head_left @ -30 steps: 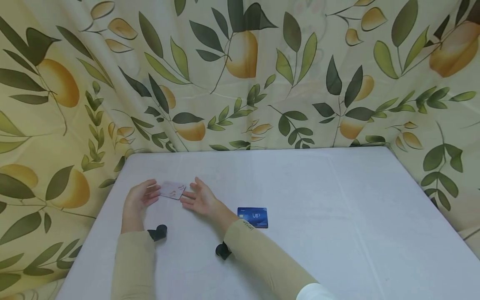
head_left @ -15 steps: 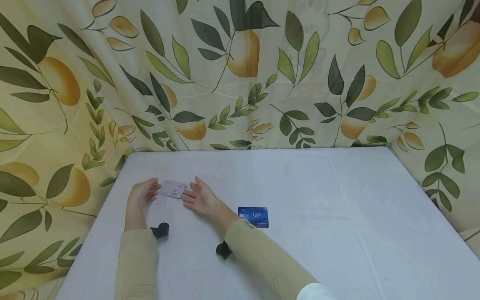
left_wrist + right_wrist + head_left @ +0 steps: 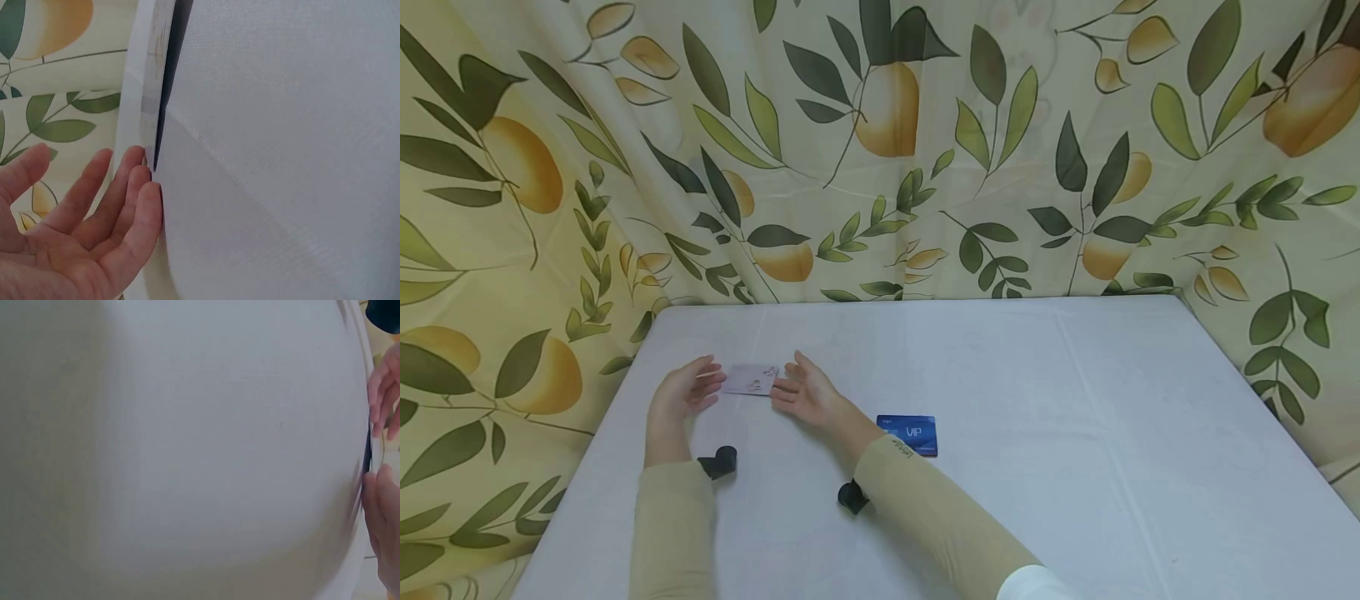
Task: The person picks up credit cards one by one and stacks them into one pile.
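Observation:
A pale pink card (image 3: pixel 751 379) with small reddish marks lies between my two hands at the left of the table. My left hand (image 3: pixel 683 393) is at its left end, fingers loosely extended; in the left wrist view the fingertips of that hand (image 3: pixel 94 231) meet the end of the thin card (image 3: pixel 156 81), seen nearly edge-on. At the opposite end, the fingers of my right hand (image 3: pixel 812 396) touch the card with the palm turned inward. A blue card marked VIP (image 3: pixel 916 433) lies beside my right forearm, which covers its lower left corner.
White cloth covers the table (image 3: pixel 1037 392). A patterned curtain (image 3: pixel 1000 208) hangs behind its far edge and at the left. Small black devices are worn at my left wrist (image 3: pixel 721 462) and right wrist (image 3: pixel 852 497).
The pale card has shifted slightly to the right and its far edge now lies straighter. My right hand has moved a little right with it. The blue card has stayed in place.

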